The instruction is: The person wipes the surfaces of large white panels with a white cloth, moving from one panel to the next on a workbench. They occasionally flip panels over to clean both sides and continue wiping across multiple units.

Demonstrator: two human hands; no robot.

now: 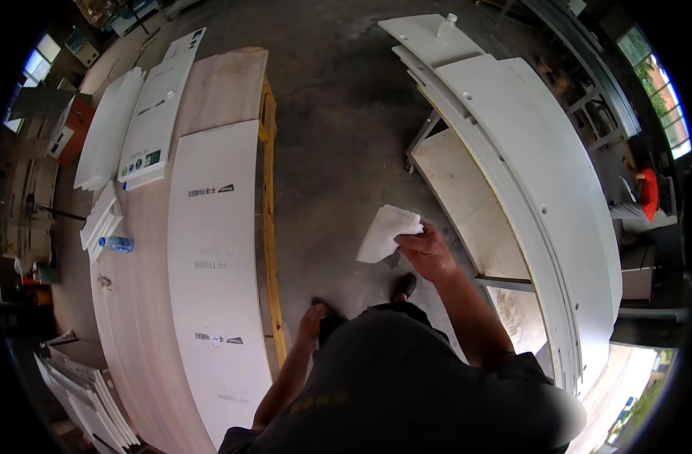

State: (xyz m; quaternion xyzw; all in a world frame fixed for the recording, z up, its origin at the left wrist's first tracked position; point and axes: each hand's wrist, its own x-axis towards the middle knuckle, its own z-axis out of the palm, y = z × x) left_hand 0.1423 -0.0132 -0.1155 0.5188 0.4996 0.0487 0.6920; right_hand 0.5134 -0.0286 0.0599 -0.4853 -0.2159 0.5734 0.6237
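Observation:
My right hand [428,252] is raised in front of me and grips a white cloth [386,231] by one corner; the cloth hangs over the grey concrete floor. It is close to the left edge of a stack of long white panels [543,174] lying on a metal-framed table at my right. My left hand [311,319] hangs low beside my body with its fingers curled, holding nothing that I can see. It is near the edge of a long white board [213,272] on a wooden pallet at my left.
A small plastic water bottle [116,244] lies on the left pallet beside stacked white strips [107,129]. More white panels [81,401] lean at the lower left. A small white bottle [446,26] stands on the far end of the right panels. A person in red [647,193] sits at far right.

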